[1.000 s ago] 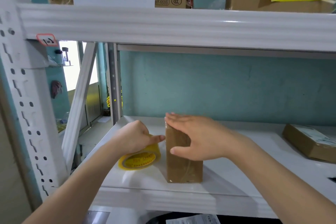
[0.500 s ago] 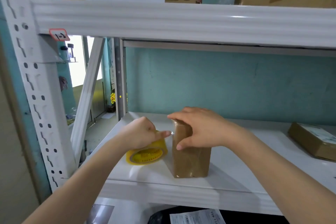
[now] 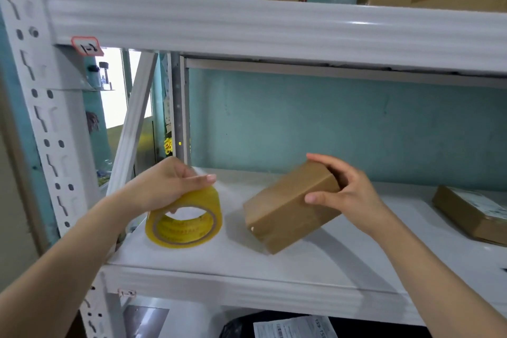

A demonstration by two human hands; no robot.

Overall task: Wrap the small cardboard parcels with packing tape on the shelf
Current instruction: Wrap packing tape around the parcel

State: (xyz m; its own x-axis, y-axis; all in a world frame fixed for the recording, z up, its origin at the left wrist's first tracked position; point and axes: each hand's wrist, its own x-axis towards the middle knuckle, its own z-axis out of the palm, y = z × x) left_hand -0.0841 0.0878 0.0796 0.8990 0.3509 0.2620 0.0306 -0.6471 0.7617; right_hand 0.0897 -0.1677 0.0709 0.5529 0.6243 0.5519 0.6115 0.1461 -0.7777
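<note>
1. The small brown parcel (image 3: 290,208) is tipped up on the white shelf (image 3: 247,282). Its low corner touches the shelf and its far end is lifted.
2. The right hand (image 3: 345,192) grips that lifted end, thumb on the near side and fingers over the top.
3. The parcel looks light and stiff. Its skin looks shiny, maybe slippery, so holding it by the ends and edges seems best.
4. Left of the parcel, just beside it, stands the yellow tape roll (image 3: 184,221). The left hand (image 3: 170,186) is curled over the top of the roll, holding it.
5. Far to the right of the parcel lies another brown package (image 3: 472,214).
</note>
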